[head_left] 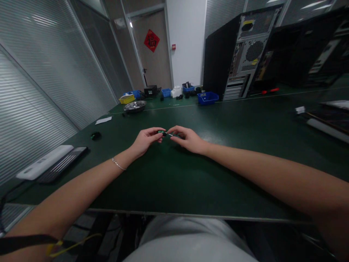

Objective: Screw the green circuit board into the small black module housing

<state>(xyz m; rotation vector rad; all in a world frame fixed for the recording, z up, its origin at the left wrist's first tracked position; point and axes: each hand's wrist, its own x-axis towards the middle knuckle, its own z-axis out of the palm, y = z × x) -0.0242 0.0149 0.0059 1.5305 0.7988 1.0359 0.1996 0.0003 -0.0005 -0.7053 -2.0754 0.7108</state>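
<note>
Between the thumb and fingers of my left hand (147,140) is a small green-and-black part (161,133), too small to tell its kind. My right hand (189,140) is close beside it, fingers bent round a thin metal rod (170,134). The rod's left end meets or nearly meets the dark side of the part; I cannot tell which. Its other end is hidden by my right fingers. Both hands are just above the green table (174,182).
On the left lie a white power strip (46,162), a dark case of thin metal tools (65,163) and a small green-and-black object (95,135). Farther back are a metal dish (135,106), a blue bin (207,98) and a computer tower (222,60). A flat device (329,125) lies right.
</note>
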